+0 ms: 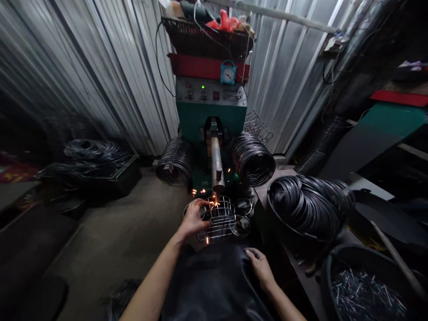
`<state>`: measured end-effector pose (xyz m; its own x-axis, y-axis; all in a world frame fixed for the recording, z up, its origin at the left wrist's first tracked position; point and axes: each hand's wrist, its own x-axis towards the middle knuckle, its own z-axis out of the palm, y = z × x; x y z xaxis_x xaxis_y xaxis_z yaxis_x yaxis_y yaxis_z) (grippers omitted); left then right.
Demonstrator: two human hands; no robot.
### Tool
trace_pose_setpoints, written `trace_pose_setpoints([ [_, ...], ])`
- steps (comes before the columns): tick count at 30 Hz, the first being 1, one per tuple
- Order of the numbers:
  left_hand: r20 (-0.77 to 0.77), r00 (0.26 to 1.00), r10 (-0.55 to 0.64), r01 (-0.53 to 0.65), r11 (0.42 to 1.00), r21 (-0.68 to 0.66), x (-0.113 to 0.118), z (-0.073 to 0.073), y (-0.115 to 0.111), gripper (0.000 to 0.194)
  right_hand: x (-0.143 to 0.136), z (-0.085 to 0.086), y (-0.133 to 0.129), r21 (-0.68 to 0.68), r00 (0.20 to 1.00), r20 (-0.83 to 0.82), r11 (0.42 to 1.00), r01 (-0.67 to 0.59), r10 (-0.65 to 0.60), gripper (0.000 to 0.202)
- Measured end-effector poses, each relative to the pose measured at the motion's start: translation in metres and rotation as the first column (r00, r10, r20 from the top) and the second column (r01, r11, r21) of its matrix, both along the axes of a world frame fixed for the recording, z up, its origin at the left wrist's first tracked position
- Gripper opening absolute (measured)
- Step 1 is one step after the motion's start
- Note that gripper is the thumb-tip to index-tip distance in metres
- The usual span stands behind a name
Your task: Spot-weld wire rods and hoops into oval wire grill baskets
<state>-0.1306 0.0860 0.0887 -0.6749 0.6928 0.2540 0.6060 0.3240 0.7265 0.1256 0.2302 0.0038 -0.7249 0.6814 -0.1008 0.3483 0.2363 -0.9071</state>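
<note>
My left hand (194, 218) is closed on the left side of a round wire basket (222, 218), its thumb and fingers on the wires. The basket sits under the metal arm (216, 162) of a green machine (210, 111), and orange sparks fly where the arm's tip meets the wires. Over the black apron (217, 281) on my lap, my right hand (260, 267) is closed at the apron's upper right edge. Its fingers are curled, and whatever lies between them is too small to make out.
Wire coils hang at both sides of the machine, left (174, 162) and right (252, 158). More wire rings (307, 205) lie at the right, above a tub (329, 276) of short metal pieces. A dark crate (117, 180) with wire stands at the left.
</note>
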Motion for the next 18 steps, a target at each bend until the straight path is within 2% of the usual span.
trace_pose_setpoints([
  [3,0.101,0.991,-0.084,0.085,0.996,-0.006,-0.009,0.005,-0.006,0.072,-0.031,0.037,0.021,0.073,0.989,-0.142,0.997,-0.033,0.043,0.032],
  [5,0.227,0.966,-0.126,0.126,0.992,0.013,-0.019,0.012,-0.008,0.081,-0.066,0.065,0.04,0.231,0.963,-0.231,0.97,-0.082,0.136,0.033],
  [7,0.318,0.942,-0.104,0.105,0.994,0.015,-0.032,0.02,-0.004,0.073,-0.106,0.088,0.057,0.371,0.939,-0.244,0.918,-0.14,0.242,0.032],
  [9,0.336,0.94,-0.05,0.075,0.995,-0.062,-0.043,0.025,0.005,0.054,-0.144,0.103,0.072,0.429,0.919,-0.163,0.865,-0.262,0.359,0.028],
  [11,0.294,0.955,-0.033,0.092,0.977,-0.191,-0.052,0.025,0.017,0.049,-0.175,0.108,0.081,0.384,0.873,-0.015,0.809,-0.445,0.488,0.028],
  [13,0.215,0.976,-0.028,0.093,0.95,-0.299,-0.057,0.021,0.028,0.047,-0.197,0.105,0.085,0.288,0.823,0.087,0.776,-0.561,0.562,0.03],
  [15,0.12,0.992,0.025,0.017,0.94,-0.34,-0.063,0.015,0.04,0.042,-0.213,0.098,0.087,0.238,0.83,0.094,0.797,-0.556,0.55,0.031],
  [18,0.049,0.991,0.126,-0.105,0.942,-0.318,-0.073,0.013,0.049,0.036,-0.228,0.089,0.089,0.236,0.862,0.046,0.833,-0.5,0.504,0.03],
])
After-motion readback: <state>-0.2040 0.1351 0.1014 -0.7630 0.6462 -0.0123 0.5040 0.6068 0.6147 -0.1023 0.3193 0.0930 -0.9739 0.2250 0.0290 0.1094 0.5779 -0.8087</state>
